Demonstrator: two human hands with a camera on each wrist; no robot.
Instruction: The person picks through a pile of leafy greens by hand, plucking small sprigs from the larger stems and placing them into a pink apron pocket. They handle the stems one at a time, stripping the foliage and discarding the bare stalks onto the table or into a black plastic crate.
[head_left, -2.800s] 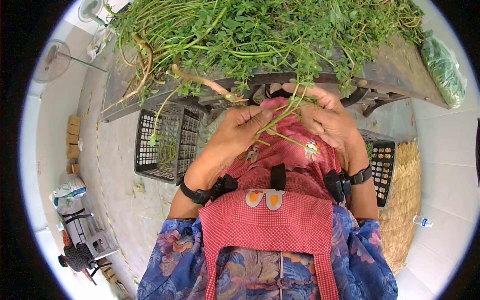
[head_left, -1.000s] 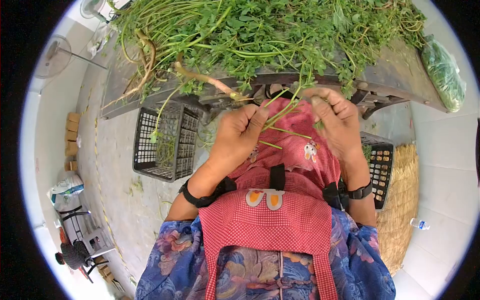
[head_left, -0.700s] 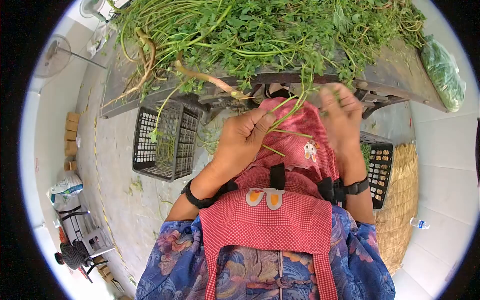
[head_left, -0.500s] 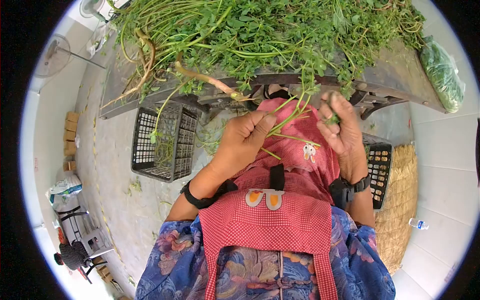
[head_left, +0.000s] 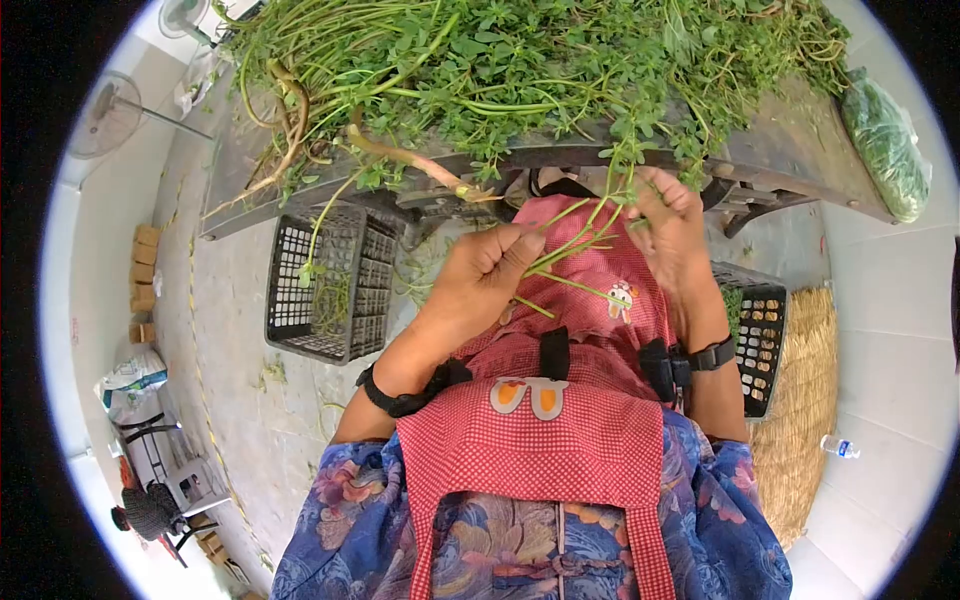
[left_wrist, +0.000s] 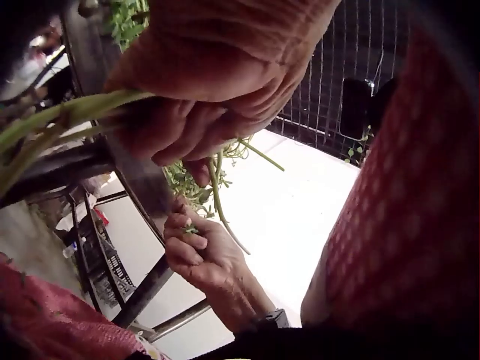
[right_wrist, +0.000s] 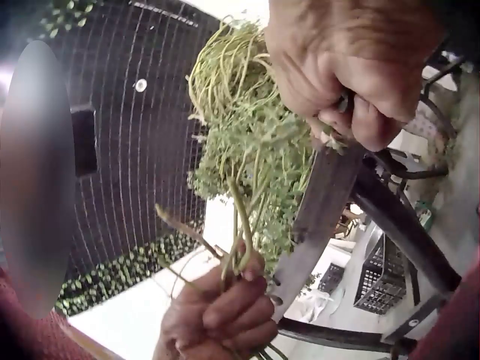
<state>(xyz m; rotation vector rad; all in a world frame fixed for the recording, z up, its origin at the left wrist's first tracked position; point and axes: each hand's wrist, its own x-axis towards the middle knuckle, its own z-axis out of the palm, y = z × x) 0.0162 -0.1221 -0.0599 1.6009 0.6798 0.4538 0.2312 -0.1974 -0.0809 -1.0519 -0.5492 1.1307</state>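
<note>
In the head view the left hand [head_left: 487, 275] grips several green stems [head_left: 574, 243] between thumb and curled fingers, above the red apron. To its right, the right hand [head_left: 672, 232] pinches the leafy upper part of those stems near the table edge. Its curled fingers also hold small leafy bits, seen green in the left wrist view beside the right hand [left_wrist: 210, 259]. The right wrist view shows the left hand [right_wrist: 217, 319] closed round the stem bundle, with cut ends sticking out. A large heap of leafy greens [head_left: 520, 70] covers the table.
Black crates stand on the floor at left [head_left: 345, 285] and right [head_left: 762, 345]. A thick brown stem [head_left: 415, 160] overhangs the table edge [head_left: 790, 170]. A bagged green bundle [head_left: 885, 145] lies at the table's right end. A woven straw item [head_left: 800, 400] stands at right.
The right hand has moved from beside the stems back onto their leafy top, slightly left and up. The left hand keeps its grip with little movement.
</note>
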